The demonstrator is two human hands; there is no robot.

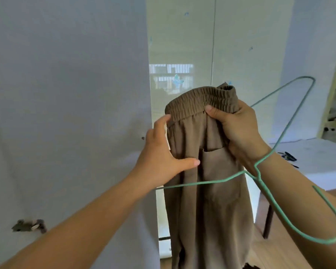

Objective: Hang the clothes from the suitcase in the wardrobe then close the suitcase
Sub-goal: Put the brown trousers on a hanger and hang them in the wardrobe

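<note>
Brown trousers (208, 191) with an elastic waistband hang down in front of me, waistband up. My right hand (235, 129) grips the waistband at its right side, thumb pressed on the front. A green wire hanger (279, 144) is looped around my right wrist, its hook pointing down to the right and its bar running across the trousers. My left hand (163, 156) lies flat against the left edge of the trousers, fingers spread, thumb on the fabric. No suitcase is in view.
A pale wardrobe door (66, 113) with a metal hinge (29, 226) fills the left. A glossy panel (180, 45) stands behind the trousers. At the right are a white surface (308, 158) with dark items and a wooden floor.
</note>
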